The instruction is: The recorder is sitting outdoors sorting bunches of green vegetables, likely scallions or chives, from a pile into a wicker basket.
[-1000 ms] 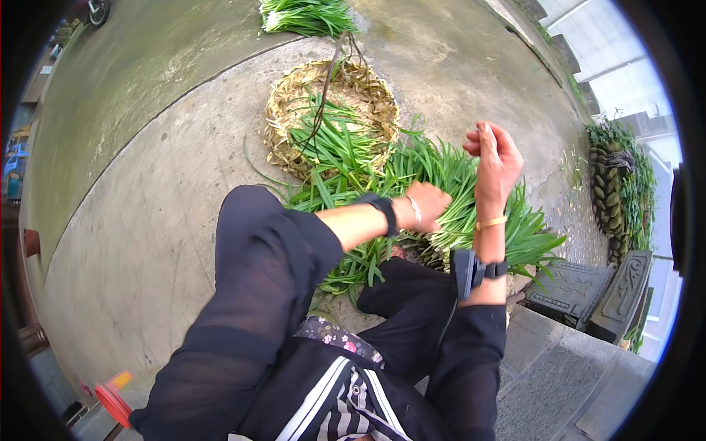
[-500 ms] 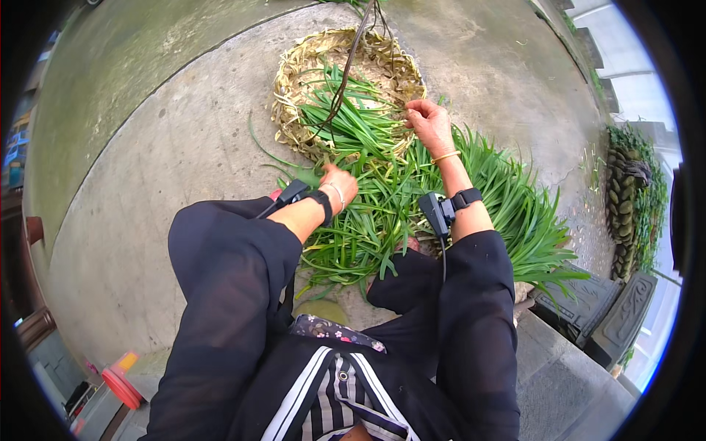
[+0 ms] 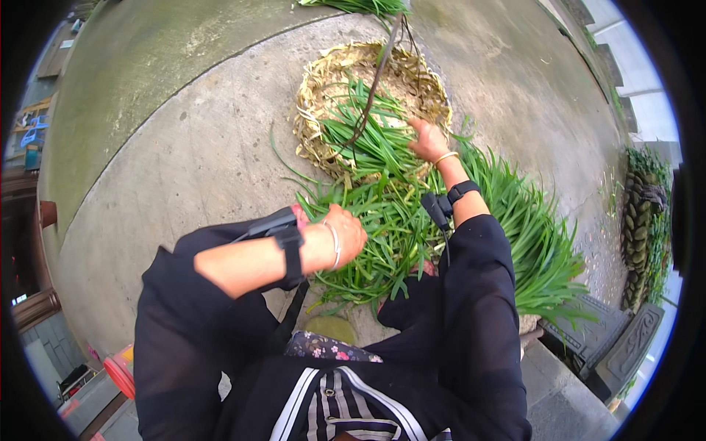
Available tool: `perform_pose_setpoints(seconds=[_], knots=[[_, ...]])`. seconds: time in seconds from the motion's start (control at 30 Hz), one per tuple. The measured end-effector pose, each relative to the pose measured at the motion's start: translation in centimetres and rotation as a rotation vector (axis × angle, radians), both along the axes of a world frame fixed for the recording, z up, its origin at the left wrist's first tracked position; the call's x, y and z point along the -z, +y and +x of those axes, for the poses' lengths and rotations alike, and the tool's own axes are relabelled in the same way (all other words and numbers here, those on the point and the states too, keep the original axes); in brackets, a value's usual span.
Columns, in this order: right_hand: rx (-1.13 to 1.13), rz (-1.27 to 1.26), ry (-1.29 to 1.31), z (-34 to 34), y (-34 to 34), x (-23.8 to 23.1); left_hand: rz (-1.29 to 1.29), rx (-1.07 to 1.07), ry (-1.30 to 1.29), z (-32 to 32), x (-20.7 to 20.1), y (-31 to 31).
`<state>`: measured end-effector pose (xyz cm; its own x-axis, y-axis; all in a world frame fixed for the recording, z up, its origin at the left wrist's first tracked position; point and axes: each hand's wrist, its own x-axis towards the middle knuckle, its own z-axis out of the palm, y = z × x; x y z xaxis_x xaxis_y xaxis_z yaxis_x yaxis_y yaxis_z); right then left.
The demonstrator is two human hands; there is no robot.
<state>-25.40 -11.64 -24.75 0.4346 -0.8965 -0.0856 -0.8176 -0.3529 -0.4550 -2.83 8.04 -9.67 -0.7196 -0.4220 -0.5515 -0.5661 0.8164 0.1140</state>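
Long green leaves (image 3: 397, 220) lie in a loose, tangled heap in front of me. My left hand (image 3: 346, 231) is closed at the heap's left side, its fingers curled down among the leaves and partly hidden. Beyond the heap stands a round woven basket (image 3: 312, 88) with a thin dark handle arching over it, and a bunch of the same leaves (image 3: 368, 128) inside. At the basket's right edge, beside the ends of that bunch, my right hand (image 3: 429, 140) has its thumb and forefinger apart. I see nothing held in it.
A thick, neater row of green leaves (image 3: 522, 228) lies to the right of the heap. More leaves (image 3: 360, 6) lie beyond the basket. Dark carved blocks (image 3: 625, 331) stand at the lower right, near a plant-covered stone column (image 3: 632, 228). A red round object (image 3: 120, 375) is at lower left.
My left hand has drawn back toward me from the basket's near edge, its elbow swinging out left. My right hand has moved slightly nearer, its pinched fingers now apart. The view has shifted.
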Motion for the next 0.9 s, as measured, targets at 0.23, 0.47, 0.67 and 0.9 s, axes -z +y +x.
perform_pose_setpoints(seconds=[0.23,0.47,0.67,0.9], knots=[[-0.200,0.385,0.508,6.5,0.1,1.5,-0.146,-0.310,0.360,2.3,-8.1,-2.4],[-0.217,-0.019,0.550,8.8,2.9,6.6,-0.142,-0.343,0.317,2.7,-6.2,-2.9],[-0.026,0.111,0.324,8.2,-0.6,3.3,-0.113,-0.305,0.304,3.2,-5.4,-2.7],[0.185,0.651,-0.552,5.6,-5.3,-3.4,-0.106,-0.303,0.322,2.8,-4.9,-2.4]])
